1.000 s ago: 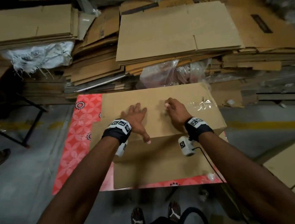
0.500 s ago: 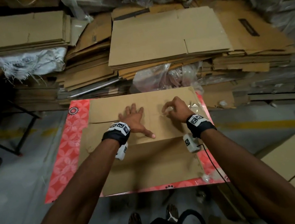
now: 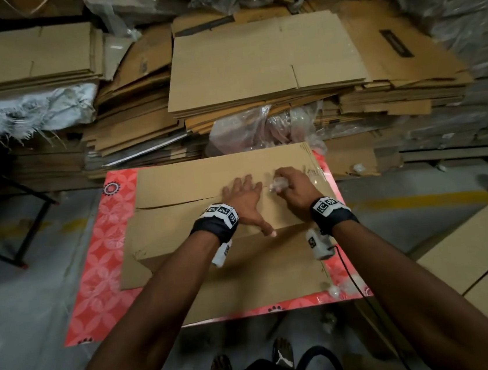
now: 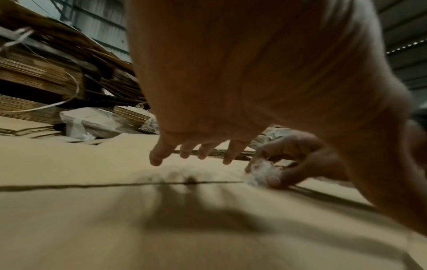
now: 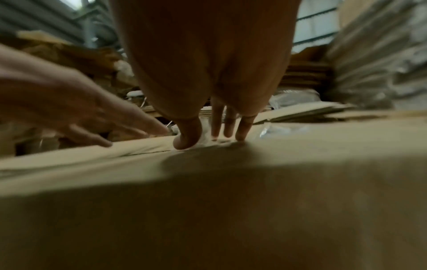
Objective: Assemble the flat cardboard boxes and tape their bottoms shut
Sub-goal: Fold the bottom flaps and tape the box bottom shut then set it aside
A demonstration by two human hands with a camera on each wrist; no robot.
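Right grip's (image 3: 290,190) crumpled contents unidentifiable

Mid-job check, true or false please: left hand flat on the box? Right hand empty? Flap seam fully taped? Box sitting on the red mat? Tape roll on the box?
1. The left hand lies flat on the box. True.
2. The right hand is empty. False: it pinches a whitish crumpled wad at the seam.
3. The seam is fully taped. False: left of the hands it shows as a bare gap.
4. The box lies on the red mat. True.
5. A tape roll sits on the box. False: none shows.
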